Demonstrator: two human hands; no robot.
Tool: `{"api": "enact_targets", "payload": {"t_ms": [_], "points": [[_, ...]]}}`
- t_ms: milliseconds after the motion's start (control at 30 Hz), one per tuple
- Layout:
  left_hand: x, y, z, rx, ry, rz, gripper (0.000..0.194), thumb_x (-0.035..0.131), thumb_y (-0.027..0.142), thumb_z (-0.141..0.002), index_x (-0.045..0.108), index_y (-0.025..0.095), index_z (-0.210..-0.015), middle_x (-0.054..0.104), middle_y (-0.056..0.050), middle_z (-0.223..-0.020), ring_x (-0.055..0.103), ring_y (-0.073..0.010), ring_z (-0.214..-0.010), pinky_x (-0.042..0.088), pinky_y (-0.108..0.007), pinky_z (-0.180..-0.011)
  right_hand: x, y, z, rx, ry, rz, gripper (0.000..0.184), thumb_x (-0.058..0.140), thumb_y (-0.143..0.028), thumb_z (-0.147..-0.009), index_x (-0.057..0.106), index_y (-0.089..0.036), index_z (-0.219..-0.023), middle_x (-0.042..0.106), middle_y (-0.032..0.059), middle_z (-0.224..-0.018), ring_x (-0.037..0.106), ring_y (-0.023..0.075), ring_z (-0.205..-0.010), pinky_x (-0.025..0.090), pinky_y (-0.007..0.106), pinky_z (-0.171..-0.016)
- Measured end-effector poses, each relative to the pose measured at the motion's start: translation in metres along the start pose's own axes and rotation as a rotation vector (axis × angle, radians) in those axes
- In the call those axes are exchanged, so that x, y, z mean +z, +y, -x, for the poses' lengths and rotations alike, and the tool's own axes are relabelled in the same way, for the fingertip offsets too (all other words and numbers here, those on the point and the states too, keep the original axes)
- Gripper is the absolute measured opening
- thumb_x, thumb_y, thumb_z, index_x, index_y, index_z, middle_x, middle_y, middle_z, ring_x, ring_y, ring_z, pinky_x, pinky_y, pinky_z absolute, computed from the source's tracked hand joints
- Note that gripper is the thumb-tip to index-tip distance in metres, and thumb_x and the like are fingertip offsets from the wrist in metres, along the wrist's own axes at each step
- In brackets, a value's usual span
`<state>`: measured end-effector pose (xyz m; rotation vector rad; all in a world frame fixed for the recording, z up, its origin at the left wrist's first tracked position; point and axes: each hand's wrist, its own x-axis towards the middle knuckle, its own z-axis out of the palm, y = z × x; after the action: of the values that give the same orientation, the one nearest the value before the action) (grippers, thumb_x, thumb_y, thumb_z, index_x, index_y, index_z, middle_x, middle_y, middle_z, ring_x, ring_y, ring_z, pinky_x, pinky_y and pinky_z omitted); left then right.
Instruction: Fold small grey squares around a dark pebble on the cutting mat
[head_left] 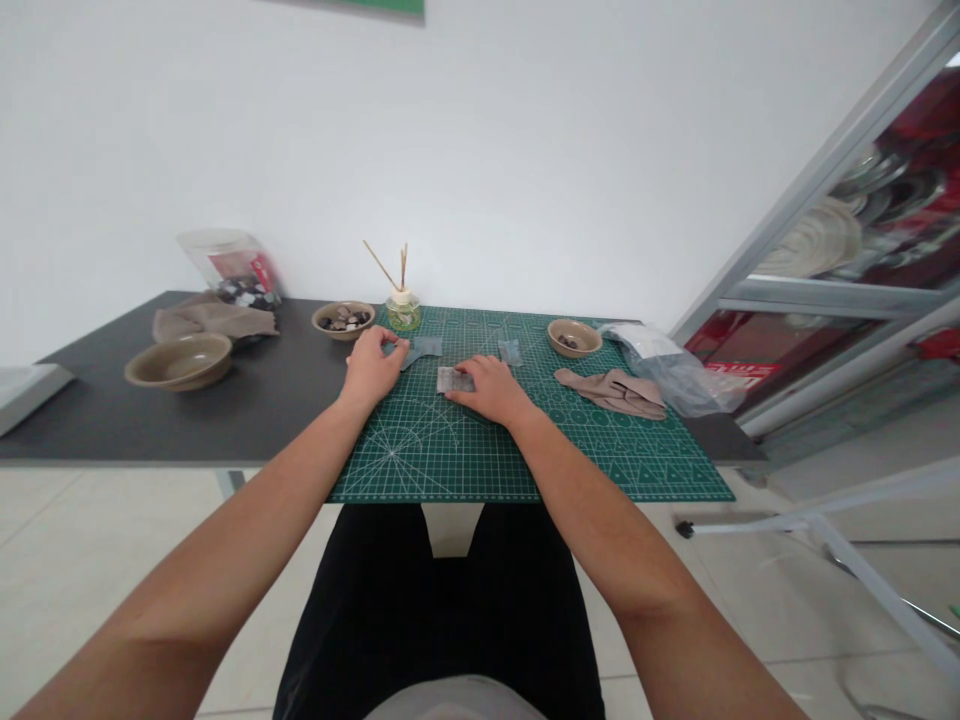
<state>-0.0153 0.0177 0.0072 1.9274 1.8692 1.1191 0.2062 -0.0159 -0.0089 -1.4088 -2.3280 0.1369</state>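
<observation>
My left hand (373,366) rests at the left edge of the green cutting mat (525,450), its fingers curled and pinching the corner of a small grey-blue fabric piece (426,348). Near the mat's middle, my right hand (491,388) lies flat with fingers pressed on a small grey patterned patch (452,379). Another small grey-blue piece (511,351) lies just beyond the right hand.
A beige cloth (615,391), a small bowl (574,337) and a clear plastic bag (664,365) sit at the mat's right. A reed diffuser (403,308), a bowl of stones (343,320), a large bowl (179,360), a cloth and a jar stand on the dark table (247,410).
</observation>
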Motion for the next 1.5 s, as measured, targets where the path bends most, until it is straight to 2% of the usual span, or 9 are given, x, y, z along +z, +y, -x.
{"api": "enact_targets", "payload": {"t_ms": [133, 267, 400, 567, 700, 800, 933, 1200, 1500], "points": [[0.002, 0.0, 0.002, -0.012, -0.115, 0.016, 0.02, 0.049, 0.043, -0.088, 0.05, 0.023, -0.093, 0.067, -0.008, -0.108, 0.061, -0.0249, -0.101, 0.044, -0.039, -0.089, -0.007, -0.009, -0.001, -0.039, 0.009, 0.065, 0.03, 0.062, -0.043, -0.088, 0.072, -0.016, -0.098, 0.071, 0.0116, -0.096, 0.06, 0.0261, -0.093, 0.042, 0.036, -0.082], [0.004, 0.004, 0.003, 0.027, -0.208, 0.004, 0.02, 0.045, 0.043, -0.091, 0.047, 0.025, -0.096, 0.067, -0.007, -0.104, 0.063, -0.0244, -0.094, 0.044, -0.036, -0.083, -0.013, -0.019, 0.0, 0.09, 0.047, 0.067, 0.025, 0.052, -0.032, -0.094, 0.071, -0.02, -0.084, 0.071, 0.0087, -0.084, 0.062, 0.0223, -0.082, 0.041, 0.032, -0.074], [0.006, 0.005, 0.003, 0.03, -0.284, -0.032, 0.019, 0.044, 0.041, -0.091, 0.046, 0.024, -0.098, 0.066, -0.007, -0.096, 0.063, -0.0239, -0.087, 0.044, -0.034, -0.078, -0.02, -0.02, -0.001, 0.246, 0.148, 0.041, 0.027, 0.044, -0.03, -0.096, 0.069, -0.021, -0.093, 0.072, 0.0071, -0.088, 0.065, 0.0214, -0.081, 0.043, 0.031, -0.075], [0.008, 0.002, 0.001, -0.023, -0.235, -0.057, 0.02, 0.045, 0.042, -0.091, 0.047, 0.024, -0.097, 0.067, -0.006, -0.091, 0.063, -0.0251, -0.085, 0.043, -0.034, -0.076, -0.033, -0.01, -0.009, 0.331, 0.316, -0.115, 0.025, 0.046, -0.029, -0.09, 0.065, -0.02, -0.104, 0.072, 0.0066, -0.09, 0.067, 0.0231, -0.088, 0.047, 0.034, -0.082], [0.009, -0.002, -0.002, -0.049, -0.18, -0.029, 0.02, 0.046, 0.043, -0.091, 0.047, 0.024, -0.095, 0.066, -0.006, -0.09, 0.063, -0.0244, -0.084, 0.043, -0.033, -0.075, -0.037, 0.002, -0.027, 0.393, 0.387, -0.341, 0.041, 0.049, -0.026, -0.083, 0.051, -0.021, -0.123, 0.069, 0.0025, -0.083, 0.064, 0.0191, -0.071, 0.051, 0.031, -0.07], [0.007, -0.002, -0.003, -0.065, -0.143, -0.004, 0.018, 0.047, 0.042, -0.09, 0.046, 0.024, -0.093, 0.066, -0.006, -0.087, 0.062, -0.024, -0.082, 0.042, -0.033, -0.073, -0.031, 0.011, -0.046, 0.448, 0.353, -0.427, 0.041, 0.047, -0.021, -0.081, 0.05, -0.022, -0.121, 0.068, 0.0013, -0.085, 0.063, 0.016, -0.067, 0.051, 0.029, -0.069], [0.005, 0.0, -0.001, -0.083, -0.13, 0.014, 0.016, 0.047, 0.04, -0.09, 0.045, 0.024, -0.092, 0.064, -0.006, -0.085, 0.061, -0.0236, -0.08, 0.041, -0.032, -0.071, -0.02, 0.018, -0.073, 0.509, 0.299, -0.3, 0.022, 0.051, -0.028, -0.082, 0.063, -0.019, -0.098, 0.071, 0.0074, -0.103, 0.064, 0.0198, -0.094, 0.05, 0.032, -0.085], [0.007, 0.001, -0.001, -0.087, -0.132, 0.007, 0.016, 0.045, 0.041, -0.091, 0.043, 0.025, -0.088, 0.063, -0.004, -0.08, 0.06, -0.0238, -0.077, 0.038, -0.032, -0.069, -0.013, 0.023, -0.101, 0.407, -0.147, -0.041, 0.022, 0.055, -0.021, -0.075, 0.072, -0.019, -0.089, 0.074, 0.0103, -0.104, 0.068, 0.0264, -0.1, 0.051, 0.033, -0.085], [0.002, 0.006, 0.0, -0.15, -0.112, -0.008, 0.017, 0.045, 0.04, -0.091, 0.042, 0.024, -0.087, 0.063, -0.006, -0.084, 0.061, -0.0247, -0.083, 0.039, -0.032, -0.07, -0.01, 0.02, -0.09, 0.527, -0.081, 0.033, 0.04, 0.06, -0.03, -0.079, 0.062, -0.013, -0.115, 0.07, 0.0167, -0.114, 0.066, 0.028, -0.106, 0.052, 0.034, -0.084]]}}
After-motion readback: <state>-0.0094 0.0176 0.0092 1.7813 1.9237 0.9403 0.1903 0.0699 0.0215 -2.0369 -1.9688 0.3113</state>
